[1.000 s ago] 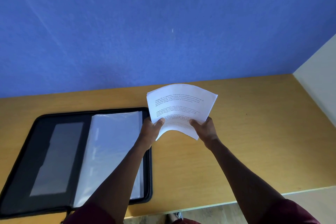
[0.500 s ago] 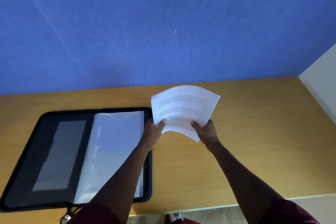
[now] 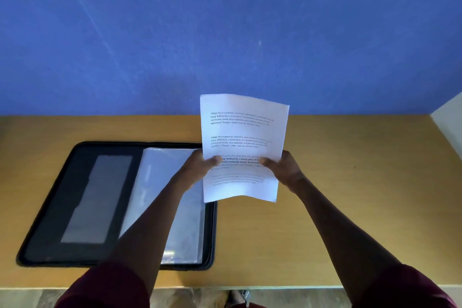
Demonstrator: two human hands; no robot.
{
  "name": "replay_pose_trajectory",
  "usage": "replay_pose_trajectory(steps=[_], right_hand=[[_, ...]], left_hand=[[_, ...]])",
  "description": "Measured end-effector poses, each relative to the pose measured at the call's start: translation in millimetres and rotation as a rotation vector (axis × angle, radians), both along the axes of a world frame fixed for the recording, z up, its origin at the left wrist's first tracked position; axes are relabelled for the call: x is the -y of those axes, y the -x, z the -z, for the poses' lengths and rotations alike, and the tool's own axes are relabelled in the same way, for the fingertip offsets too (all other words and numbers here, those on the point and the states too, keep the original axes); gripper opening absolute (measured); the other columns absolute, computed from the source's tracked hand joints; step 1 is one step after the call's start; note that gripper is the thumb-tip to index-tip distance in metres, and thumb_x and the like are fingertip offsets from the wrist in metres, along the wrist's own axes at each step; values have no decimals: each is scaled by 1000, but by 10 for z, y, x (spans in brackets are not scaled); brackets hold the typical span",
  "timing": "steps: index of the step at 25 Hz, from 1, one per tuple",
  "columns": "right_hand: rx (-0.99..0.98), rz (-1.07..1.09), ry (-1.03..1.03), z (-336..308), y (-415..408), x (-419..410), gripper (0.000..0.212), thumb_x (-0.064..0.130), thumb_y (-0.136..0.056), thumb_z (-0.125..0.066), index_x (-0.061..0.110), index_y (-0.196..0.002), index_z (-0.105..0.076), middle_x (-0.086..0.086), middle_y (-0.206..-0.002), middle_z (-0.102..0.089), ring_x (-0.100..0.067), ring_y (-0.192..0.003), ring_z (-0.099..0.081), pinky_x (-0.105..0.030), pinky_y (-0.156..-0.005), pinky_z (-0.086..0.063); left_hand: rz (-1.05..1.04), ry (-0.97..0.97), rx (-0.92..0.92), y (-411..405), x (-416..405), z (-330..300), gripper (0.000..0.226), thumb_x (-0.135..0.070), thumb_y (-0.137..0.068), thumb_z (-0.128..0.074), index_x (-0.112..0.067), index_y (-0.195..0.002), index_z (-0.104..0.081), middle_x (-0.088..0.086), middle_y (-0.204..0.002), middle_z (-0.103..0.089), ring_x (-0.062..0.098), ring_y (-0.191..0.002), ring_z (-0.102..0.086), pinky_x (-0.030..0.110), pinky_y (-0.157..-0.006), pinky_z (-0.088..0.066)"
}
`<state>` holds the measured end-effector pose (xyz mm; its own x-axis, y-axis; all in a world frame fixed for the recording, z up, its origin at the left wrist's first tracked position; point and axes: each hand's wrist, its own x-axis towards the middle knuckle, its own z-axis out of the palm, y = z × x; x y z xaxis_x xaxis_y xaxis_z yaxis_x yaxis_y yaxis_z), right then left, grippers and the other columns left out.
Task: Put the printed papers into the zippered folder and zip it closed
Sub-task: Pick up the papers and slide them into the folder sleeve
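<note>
Zippered folder (image 3: 75, 197), lying open and flat on the left of the wooden worktop (image 3: 350, 207), its clear plastic sleeves (image 3: 160, 182) exposed on the right half. My left hand (image 3: 200, 167) pinches the left edge of the printed papers (image 3: 242, 142), thumb on the printed face; my right hand (image 3: 285, 170) pinches the right edge likewise. The papers are held upright above the worktop, overlapping the folder's far right corner; blue wall (image 3: 225, 32) behind

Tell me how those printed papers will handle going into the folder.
Probably floppy: the printed papers bow though both hands, left hand and right hand, hold them. Likely light. The sheets may fan apart, so the edges need squaring.
</note>
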<state>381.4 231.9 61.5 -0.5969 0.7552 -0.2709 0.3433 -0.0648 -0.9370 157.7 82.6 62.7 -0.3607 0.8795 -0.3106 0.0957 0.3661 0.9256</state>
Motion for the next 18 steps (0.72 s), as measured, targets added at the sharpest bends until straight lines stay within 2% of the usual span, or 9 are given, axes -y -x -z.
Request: replay_pose_trajectory(steps=[2,5,8,10,12,15,17,18], right_hand=[[-19,-49,49,-39,93,-10,24,10,-88,-71,7,-112,-69,-14,-110,-73,-34,-102,-69,-51,-90,-57],[-62,-111,93,-96,219,17,29,9,-88,-71,6,-117,-67,-13,-114,-73,-33,-106,-69,-48,-92,-56],[-93,-174,135,-187,359,17,32,6,-88,-71,3,-119,-66,-12,-115,-72,-30,-105,-69,-38,-84,-58],[-69,-223,147,-265,499,-32,33,4,-88,-70,2,-120,-65,-12,-116,-72,-30,-105,-69,-38,-82,-59],[-38,-244,141,-318,686,-66,35,2,-88,-69,1,-122,-63,-14,-119,-71,-33,-109,-67,-47,-91,-55],[-57,-201,145,-345,989,-75,36,-3,-87,-68,-2,-122,-62,-18,-120,-69,-35,-110,-67,-50,-96,-53],[-79,-175,154,-330,1199,-66,33,-4,-87,-68,-1,-120,-64,-17,-118,-70,-34,-107,-68,-48,-93,-55],[-85,-162,150,-326,1296,-67,31,-3,-87,-67,0,-118,-65,-16,-117,-71,-32,-105,-69,-47,-92,-56]], left_hand=[[45,7,39,145,68,-70,41,-39,-87,-67,-33,-127,-62,-12,-122,-70,12,-115,-65,37,-93,-50],[64,61,74,337,126,-157,50,-47,-80,-69,-36,-127,-60,-16,-121,-70,11,-116,-62,36,-81,-49],[78,116,102,569,198,-173,57,-48,-78,-71,-37,-132,-56,-14,-128,-67,14,-120,-59,47,-95,-47],[79,136,144,723,267,-170,58,-51,-76,-73,-41,-130,-56,-17,-127,-67,9,-117,-62,40,-89,-49],[99,105,202,865,319,-171,57,-55,-70,-77,-42,-124,-61,-16,-124,-69,5,-112,-66,33,-80,-50],[71,32,250,1098,334,-161,76,-60,-60,-85,-31,-127,-64,-4,-127,-69,18,-118,-65,46,-93,-52],[34,-7,243,1278,312,-184,74,-53,-62,-85,-23,-127,-65,1,-127,-69,25,-121,-63,53,-103,-47],[12,-10,218,1361,290,-198,68,-50,-65,-83,-22,-125,-67,1,-125,-70,26,-120,-64,52,-102,-47]])
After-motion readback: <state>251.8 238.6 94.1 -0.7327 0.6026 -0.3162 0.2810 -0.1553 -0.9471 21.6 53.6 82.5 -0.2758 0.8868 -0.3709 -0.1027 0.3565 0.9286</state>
